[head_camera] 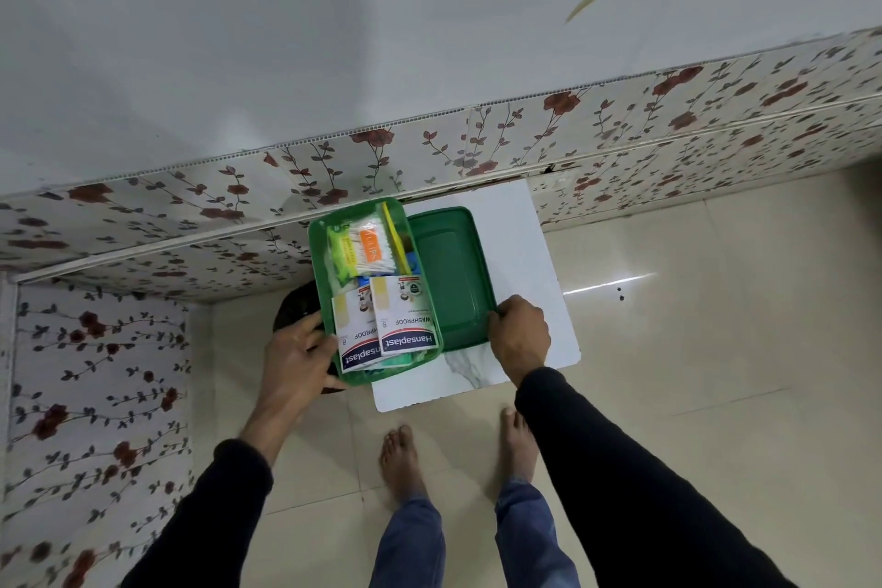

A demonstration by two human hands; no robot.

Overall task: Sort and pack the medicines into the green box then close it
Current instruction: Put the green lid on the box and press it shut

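- My left hand [298,351] makes a closed grip on the near left corner of the green box [319,234], which is already full.
- My right hand [519,333] pinches the near edge of the lid [451,277], which lies on the white surface [534,253] just right of the box.
- I think I should lift the lid flat, bring it leftward over the box, then press all corners.

Plain grey wall [382,14], floral panels [525,129] along its base, glossy cream floor tiles [716,325] caught glare
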